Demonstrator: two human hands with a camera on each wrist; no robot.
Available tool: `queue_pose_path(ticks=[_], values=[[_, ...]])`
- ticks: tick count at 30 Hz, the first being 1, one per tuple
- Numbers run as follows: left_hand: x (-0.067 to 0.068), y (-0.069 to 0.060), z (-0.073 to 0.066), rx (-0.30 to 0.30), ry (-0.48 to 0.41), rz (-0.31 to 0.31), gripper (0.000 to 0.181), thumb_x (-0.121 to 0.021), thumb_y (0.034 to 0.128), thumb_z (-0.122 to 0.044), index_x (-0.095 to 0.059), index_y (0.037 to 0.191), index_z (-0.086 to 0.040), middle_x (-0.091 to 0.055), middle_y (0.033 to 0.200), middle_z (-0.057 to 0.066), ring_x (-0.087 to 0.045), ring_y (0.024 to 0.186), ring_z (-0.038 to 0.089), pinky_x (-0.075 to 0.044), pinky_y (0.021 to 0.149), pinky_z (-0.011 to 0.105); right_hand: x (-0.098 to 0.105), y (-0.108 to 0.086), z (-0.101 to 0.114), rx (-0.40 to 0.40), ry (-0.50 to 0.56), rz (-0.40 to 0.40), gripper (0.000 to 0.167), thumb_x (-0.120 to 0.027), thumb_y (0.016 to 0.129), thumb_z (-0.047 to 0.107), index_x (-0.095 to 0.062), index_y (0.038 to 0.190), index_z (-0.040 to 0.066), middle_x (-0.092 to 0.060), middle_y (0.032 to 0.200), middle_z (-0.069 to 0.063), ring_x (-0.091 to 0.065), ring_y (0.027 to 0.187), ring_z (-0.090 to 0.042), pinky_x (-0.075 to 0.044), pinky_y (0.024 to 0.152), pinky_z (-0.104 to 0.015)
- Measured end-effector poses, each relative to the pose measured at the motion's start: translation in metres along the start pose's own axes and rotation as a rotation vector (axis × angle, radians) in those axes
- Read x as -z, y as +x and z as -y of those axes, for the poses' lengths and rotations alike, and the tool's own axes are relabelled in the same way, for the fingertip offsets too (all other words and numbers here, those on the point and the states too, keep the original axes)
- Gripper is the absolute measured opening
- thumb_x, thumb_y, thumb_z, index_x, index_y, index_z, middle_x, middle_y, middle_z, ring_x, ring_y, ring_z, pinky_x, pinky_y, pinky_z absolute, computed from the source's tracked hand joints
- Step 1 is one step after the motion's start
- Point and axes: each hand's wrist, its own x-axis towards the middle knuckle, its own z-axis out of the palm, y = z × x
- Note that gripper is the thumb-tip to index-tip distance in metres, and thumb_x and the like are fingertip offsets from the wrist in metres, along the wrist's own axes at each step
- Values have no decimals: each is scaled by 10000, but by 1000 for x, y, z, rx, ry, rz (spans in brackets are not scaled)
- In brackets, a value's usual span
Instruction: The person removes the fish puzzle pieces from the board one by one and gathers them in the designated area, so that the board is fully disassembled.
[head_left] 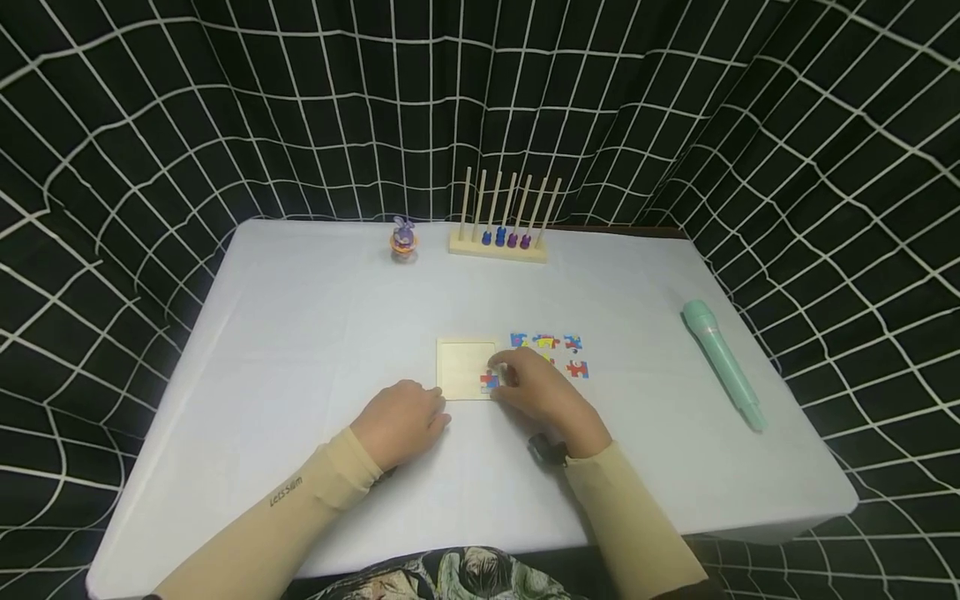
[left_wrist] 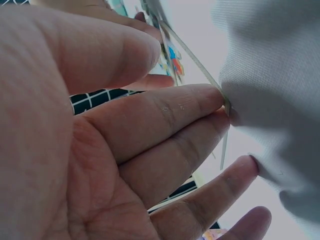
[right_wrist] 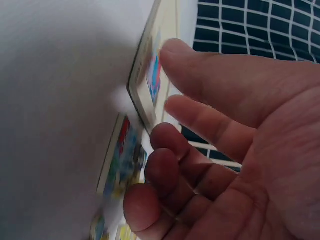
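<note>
A shallow pale wooden puzzle tray (head_left: 459, 365) lies on the white table. One red, white and blue jigsaw piece (head_left: 489, 382) sits in its near right corner. My left hand (head_left: 402, 422) touches the tray's left edge with fairly straight fingertips. Over the tray's right side is my right hand (head_left: 546, 395), its thumb and index finger apart around the piece. In the right wrist view, the thumb tip is at the tray piece (right_wrist: 155, 75), and the other fingers are loosely bent. Loose jigsaw pieces (head_left: 577, 369) lie to the right, partly hidden by that hand.
Toward the back stand a small purple figure (head_left: 403, 237) in an orange base and a wooden peg rack (head_left: 498, 249) with blue and purple beads. A mint-green microphone-shaped toy (head_left: 725, 365) lies on the right. Black gridded cloth (head_left: 360, 108) surrounds the table.
</note>
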Motion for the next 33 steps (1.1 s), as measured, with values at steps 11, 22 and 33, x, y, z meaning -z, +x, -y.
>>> queue_pose_path(ticks=[11,22,33], values=[[2,-2,0,-19,-14,-12,321,-698,1042,-192,-777,1183,84,-803,1093,245,-761,968,416,-621,887,543,-3,8,10,9,-69,32,307,-811,935,51,-740,1234,62,-672,1086,-80,-598,1026,-252,-550,976,-454],[3,-1,0,-22,-17,-18,324,-700,1039,-188,-784,1191,85,-807,1143,239,-772,1001,418,-631,889,532,-7,8,12,6,-28,-7,257,-782,951,13,-625,1119,126,-606,931,-62,-570,883,-233,-512,798,-375],[3,-1,-1,-11,-9,-6,337,-696,1050,-204,-773,1197,89,-805,1099,254,-775,976,414,-635,882,524,16,-6,-10,17,119,-112,123,-600,1085,79,-663,1167,144,-699,1064,-73,-632,978,-259,-521,855,-387]])
